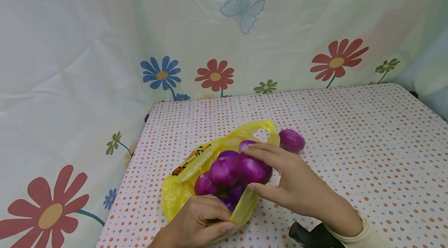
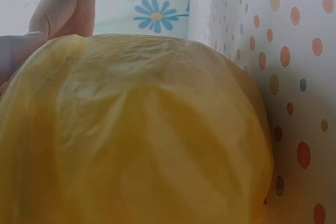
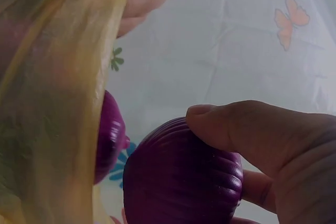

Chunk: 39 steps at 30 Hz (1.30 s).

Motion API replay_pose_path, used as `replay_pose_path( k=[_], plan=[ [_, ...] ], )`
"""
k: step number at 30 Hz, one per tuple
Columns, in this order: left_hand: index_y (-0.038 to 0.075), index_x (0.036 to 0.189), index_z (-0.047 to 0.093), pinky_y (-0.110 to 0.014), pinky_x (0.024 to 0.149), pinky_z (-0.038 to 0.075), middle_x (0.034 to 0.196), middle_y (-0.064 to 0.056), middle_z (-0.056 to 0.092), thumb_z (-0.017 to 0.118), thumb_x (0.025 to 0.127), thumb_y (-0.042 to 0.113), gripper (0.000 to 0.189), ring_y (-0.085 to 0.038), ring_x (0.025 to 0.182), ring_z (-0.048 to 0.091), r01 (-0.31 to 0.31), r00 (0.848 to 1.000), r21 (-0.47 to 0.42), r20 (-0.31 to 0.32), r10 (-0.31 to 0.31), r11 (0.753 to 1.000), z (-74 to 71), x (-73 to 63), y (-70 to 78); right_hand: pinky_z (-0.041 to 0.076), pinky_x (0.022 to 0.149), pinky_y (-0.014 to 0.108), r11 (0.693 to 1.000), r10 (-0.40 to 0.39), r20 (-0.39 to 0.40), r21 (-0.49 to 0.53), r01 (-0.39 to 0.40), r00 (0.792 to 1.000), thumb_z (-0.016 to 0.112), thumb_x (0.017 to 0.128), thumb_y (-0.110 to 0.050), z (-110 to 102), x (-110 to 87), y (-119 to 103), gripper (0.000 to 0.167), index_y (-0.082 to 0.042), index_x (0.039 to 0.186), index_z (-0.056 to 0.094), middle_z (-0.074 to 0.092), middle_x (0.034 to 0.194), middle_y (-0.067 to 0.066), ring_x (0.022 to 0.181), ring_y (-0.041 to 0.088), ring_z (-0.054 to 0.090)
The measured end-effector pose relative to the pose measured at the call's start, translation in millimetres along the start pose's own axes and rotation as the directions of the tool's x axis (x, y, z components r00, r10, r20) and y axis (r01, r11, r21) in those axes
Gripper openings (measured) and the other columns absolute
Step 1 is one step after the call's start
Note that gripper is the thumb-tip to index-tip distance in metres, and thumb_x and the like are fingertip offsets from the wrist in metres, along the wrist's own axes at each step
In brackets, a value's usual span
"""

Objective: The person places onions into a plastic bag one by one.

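Observation:
A yellow plastic bag [image 1: 171, 197] lies open on the table, with several purple onions [image 1: 224, 171] heaped in its mouth. My left hand [image 1: 201, 219] pinches the near edge of the bag between thumb and fingers. In my right hand [image 1: 290, 180] is one purple onion [image 1: 253, 168], gripped between thumb and fingers over the bag's right side. The right wrist view shows this onion [image 3: 181, 177] beside the bag's edge, with another onion [image 3: 109, 137] partly behind the plastic. The bag's bulging side [image 2: 157, 129] fills most of the left wrist view and hides its contents there.
A single onion [image 1: 292, 140] lies on the table just right of the bag's handle [image 1: 269, 125]. The table wears a dotted cloth [image 1: 350, 143]. Behind and to the left hangs a curtain [image 1: 280, 46] with flowers and a butterfly. A black strap device [image 1: 315, 236] is at my right wrist.

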<state>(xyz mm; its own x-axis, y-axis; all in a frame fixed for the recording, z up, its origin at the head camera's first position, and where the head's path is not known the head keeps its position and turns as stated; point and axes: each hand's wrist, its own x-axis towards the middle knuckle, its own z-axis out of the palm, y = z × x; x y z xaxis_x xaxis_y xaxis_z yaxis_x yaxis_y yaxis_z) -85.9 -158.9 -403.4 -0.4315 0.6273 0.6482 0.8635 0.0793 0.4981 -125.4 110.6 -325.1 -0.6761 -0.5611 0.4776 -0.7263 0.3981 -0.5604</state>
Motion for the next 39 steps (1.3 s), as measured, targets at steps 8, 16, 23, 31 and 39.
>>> replay_pose_path(
  k=[8,16,23,31,39],
  plan=[
    [0.008,0.090,0.078,-0.012,0.080,0.054,0.083,0.000,0.076,0.077,0.093,0.007,0.004,-0.005,0.078,0.070,0.001,1.000,0.006,0.003,-0.001,1.000,0.0,0.9,1.4,0.060,0.091,0.038,1.000,0.010,0.057,-0.009,-0.009,0.998,0.089,0.084,-0.020,15.3,0.2,0.8,0.063,-0.018,0.141,0.064,0.060,0.145,0.004,0.127,0.024,0.063],
    [0.008,0.091,0.078,-0.014,0.083,0.054,0.083,0.000,0.076,0.075,0.095,0.008,0.005,-0.006,0.080,0.071,-0.022,1.000,0.012,-0.003,0.022,1.000,-1.0,2.5,0.5,0.058,0.098,0.044,1.000,-0.005,0.103,-0.014,0.007,0.995,0.091,0.082,-0.022,27.5,1.5,3.2,0.064,-0.017,0.140,0.065,0.060,0.145,0.006,0.131,0.027,0.061],
    [0.008,0.091,0.078,-0.014,0.083,0.055,0.084,0.000,0.077,0.076,0.094,0.007,0.004,-0.005,0.081,0.071,-0.002,1.000,0.009,-0.004,0.002,1.000,-0.9,0.9,1.1,0.057,0.098,0.051,1.000,0.014,0.174,-0.030,-0.009,0.985,0.086,0.088,-0.025,36.0,-0.7,1.0,0.059,-0.020,0.143,0.063,0.058,0.147,0.006,0.131,0.030,0.059],
    [0.009,0.092,0.078,-0.014,0.084,0.054,0.085,0.001,0.077,0.076,0.095,0.009,0.004,-0.004,0.083,0.071,0.007,1.000,0.025,0.000,-0.007,1.000,-0.9,-0.6,1.3,0.057,0.098,0.051,0.998,0.004,0.144,-0.064,0.005,0.990,0.083,0.090,-0.028,38.0,-2.3,2.4,0.057,-0.022,0.143,0.063,0.059,0.147,0.006,0.132,0.028,0.060],
    [0.008,0.091,0.078,-0.016,0.083,0.054,0.082,0.001,0.077,0.072,0.098,0.013,0.010,-0.004,0.080,0.071,-0.072,0.995,0.058,-0.061,0.075,0.996,-2.8,3.2,1.3,0.057,0.098,0.047,0.998,-0.023,0.106,-0.049,0.028,0.994,0.085,0.088,-0.025,34.2,-2.2,4.6,0.057,-0.019,0.141,0.065,0.061,0.145,0.005,0.131,0.024,0.061]
  ],
)
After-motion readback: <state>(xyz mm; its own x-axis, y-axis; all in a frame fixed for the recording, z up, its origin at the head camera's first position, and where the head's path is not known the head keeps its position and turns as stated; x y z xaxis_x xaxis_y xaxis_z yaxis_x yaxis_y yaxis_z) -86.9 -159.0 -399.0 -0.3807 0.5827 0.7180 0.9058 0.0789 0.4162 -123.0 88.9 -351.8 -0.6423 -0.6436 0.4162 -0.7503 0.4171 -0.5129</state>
